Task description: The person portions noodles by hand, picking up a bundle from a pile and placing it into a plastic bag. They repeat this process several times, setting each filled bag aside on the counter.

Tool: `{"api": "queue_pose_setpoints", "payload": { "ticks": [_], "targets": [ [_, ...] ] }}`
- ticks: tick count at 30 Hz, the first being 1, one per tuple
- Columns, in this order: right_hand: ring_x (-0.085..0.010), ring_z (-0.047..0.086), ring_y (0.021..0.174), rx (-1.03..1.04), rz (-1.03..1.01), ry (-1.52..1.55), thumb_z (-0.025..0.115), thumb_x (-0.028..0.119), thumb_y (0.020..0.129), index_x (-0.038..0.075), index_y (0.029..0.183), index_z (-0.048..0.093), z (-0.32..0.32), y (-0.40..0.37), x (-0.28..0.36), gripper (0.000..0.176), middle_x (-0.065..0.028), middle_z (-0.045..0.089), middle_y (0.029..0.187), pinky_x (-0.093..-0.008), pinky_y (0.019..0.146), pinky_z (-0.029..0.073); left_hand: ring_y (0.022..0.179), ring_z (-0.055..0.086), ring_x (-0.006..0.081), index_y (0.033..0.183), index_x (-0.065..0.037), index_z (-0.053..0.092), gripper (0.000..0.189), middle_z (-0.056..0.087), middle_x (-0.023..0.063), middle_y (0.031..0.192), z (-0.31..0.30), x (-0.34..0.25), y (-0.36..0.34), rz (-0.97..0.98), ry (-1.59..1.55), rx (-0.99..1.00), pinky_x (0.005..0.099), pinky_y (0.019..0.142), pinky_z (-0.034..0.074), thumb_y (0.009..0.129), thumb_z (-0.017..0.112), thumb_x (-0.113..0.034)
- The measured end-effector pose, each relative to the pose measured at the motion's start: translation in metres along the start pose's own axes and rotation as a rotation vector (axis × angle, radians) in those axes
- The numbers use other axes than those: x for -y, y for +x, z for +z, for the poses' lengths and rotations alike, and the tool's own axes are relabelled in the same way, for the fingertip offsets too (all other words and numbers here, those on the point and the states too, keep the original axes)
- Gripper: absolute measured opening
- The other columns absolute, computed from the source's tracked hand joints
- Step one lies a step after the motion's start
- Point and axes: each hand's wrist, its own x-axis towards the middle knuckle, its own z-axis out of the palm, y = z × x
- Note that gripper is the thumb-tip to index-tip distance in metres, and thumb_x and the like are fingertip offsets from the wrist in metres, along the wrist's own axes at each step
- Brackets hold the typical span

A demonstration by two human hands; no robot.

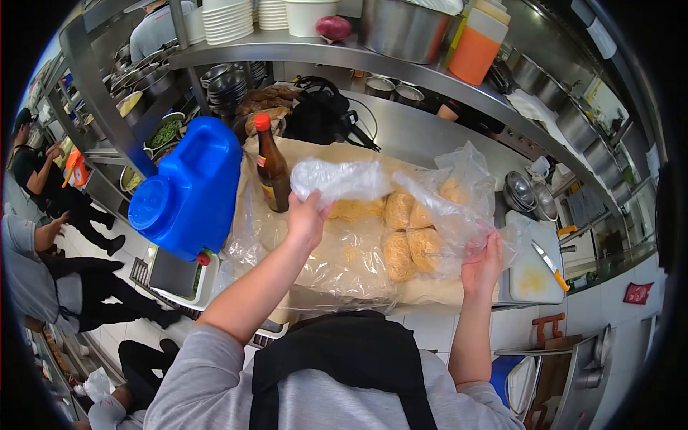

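My left hand [308,221] is closed on a roll of clear plastic bags [344,179], blurred by motion. A strip of clear plastic [437,201] stretches from near the roll toward my right hand [483,264], whose fingers pinch a clear plastic bag [466,233]. Below and between the hands, balls of yellow noodles [399,256] sit together on a brown paper sheet [315,279], some partly covered by the plastic. Just left of the roll stands a brown glass bottle [271,168] with a red cap.
A blue jerrycan [190,186] stands at left. On the right, a knife [550,266] lies on a white cutting board [530,276] near metal bowls [522,190]. A steel shelf [322,54] crosses above, holding containers and a red onion [333,29]. Several people are at left.
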Motion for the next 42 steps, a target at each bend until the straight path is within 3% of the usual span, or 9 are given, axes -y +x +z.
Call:
{"api": "queue_pose_setpoints", "payload": {
  "ticks": [8, 13, 15, 19, 23, 29, 34, 39, 42],
  "targets": [
    [-0.0136, 0.060, 0.109, -0.027, -0.012, 0.024, 0.044, 0.024, 0.106, 0.014, 0.117, 0.054, 0.003, -0.011, 0.003, 0.018, -0.0047, 0.057, 0.136, -0.0287, 0.084, 0.052, 0.140, 0.033, 0.0280, 0.150, -0.002, 0.024, 0.070, 0.034, 0.0187, 0.151, 0.031, 0.038, 0.045, 0.207, 0.500, -0.308, 0.0400, 0.112, 0.032, 0.097, 0.062, -0.028],
    [-0.0322, 0.049, 0.129, 0.228, -0.195, -0.162, 0.050, 0.013, 0.101, 0.013, 0.106, 0.052, 0.025, -0.032, -0.035, 0.005, -0.0183, 0.036, 0.154, -0.0459, 0.110, 0.035, 0.134, 0.038, 0.0299, 0.155, -0.007, 0.012, 0.084, 0.028, 0.0184, 0.154, 0.062, 0.048, -0.084, 0.589, 0.694, 0.415, 0.0455, 0.109, 0.036, 0.094, 0.065, -0.031],
    [-0.0326, 0.042, 0.136, 0.349, -0.251, -0.332, 0.051, 0.011, 0.100, 0.012, 0.105, 0.054, 0.034, -0.044, -0.044, 0.006, -0.0210, 0.031, 0.157, -0.0454, 0.113, 0.029, 0.137, 0.036, 0.0309, 0.153, -0.011, 0.017, 0.074, 0.032, 0.0141, 0.152, 0.077, 0.040, -0.080, -0.002, 0.218, 0.224, 0.0466, 0.108, 0.037, 0.096, 0.062, -0.021],
    [-0.0350, 0.027, 0.147, 0.770, -0.227, -0.799, 0.055, 0.010, 0.095, 0.009, 0.101, 0.059, 0.040, -0.070, -0.041, 0.007, -0.0261, 0.021, 0.160, -0.0434, 0.117, 0.020, 0.127, 0.046, 0.0263, 0.155, -0.012, 0.018, 0.080, 0.038, 0.0140, 0.147, 0.058, 0.003, -0.026, -0.314, -0.011, 0.188, 0.0443, 0.101, 0.044, 0.093, 0.069, -0.019],
    [-0.0400, 0.029, 0.145, 0.947, -0.265, -0.835, 0.059, 0.007, 0.090, 0.007, 0.102, 0.061, 0.045, -0.070, -0.043, 0.012, -0.0276, 0.021, 0.159, -0.0456, 0.116, 0.023, 0.093, 0.064, 0.0099, 0.139, -0.007, 0.048, 0.047, 0.067, 0.0041, 0.108, 0.042, -0.028, -0.021, -0.111, 0.150, 0.522, 0.0278, 0.083, 0.051, 0.094, 0.065, -0.007],
    [-0.0445, 0.044, 0.132, 0.189, -0.405, -0.269, 0.066, 0.003, 0.084, 0.006, 0.118, 0.061, 0.078, -0.047, -0.054, 0.034, -0.0271, 0.032, 0.153, -0.0506, 0.106, 0.037, 0.088, 0.061, 0.0060, 0.117, -0.005, 0.062, 0.022, 0.067, 0.0010, 0.101, 0.023, -0.057, -0.040, 0.190, 0.261, 0.324, 0.0231, 0.079, 0.050, 0.095, 0.063, -0.005],
    [-0.0351, 0.057, 0.114, 0.576, -0.999, -1.092, 0.063, -0.005, 0.084, 0.004, 0.113, 0.066, 0.108, -0.023, -0.051, 0.031, -0.0207, 0.059, 0.123, -0.0392, 0.092, 0.048, 0.085, 0.059, 0.0042, 0.114, -0.004, 0.062, 0.021, 0.066, -0.0004, 0.097, 0.004, -0.062, -0.059, 0.256, 0.439, 0.268, 0.0215, 0.076, 0.049, 0.093, 0.065, -0.005],
    [-0.0316, 0.061, 0.097, 0.461, -0.669, -0.888, 0.065, -0.006, 0.080, 0.003, 0.102, 0.067, 0.107, -0.018, -0.081, 0.024, -0.0159, 0.063, 0.103, -0.0376, 0.082, 0.050, 0.075, 0.052, 0.0056, 0.122, -0.005, 0.058, 0.033, 0.060, -0.0005, 0.094, -0.038, -0.130, -0.076, 0.849, 0.612, -0.357, 0.0206, 0.070, 0.044, 0.089, 0.067, -0.003],
    [-0.0300, 0.062, 0.093, 0.464, -0.684, -0.873, 0.066, -0.007, 0.079, 0.002, 0.094, 0.064, 0.122, -0.031, -0.097, 0.017, -0.0151, 0.063, 0.101, -0.0363, 0.082, 0.050, 0.091, 0.058, 0.0192, 0.117, -0.005, 0.059, 0.041, 0.058, 0.0085, 0.109, -0.018, -0.082, -0.140, 0.886, 0.957, 0.118, 0.0314, 0.076, 0.049, 0.080, 0.075, -0.002]
  ]
}}
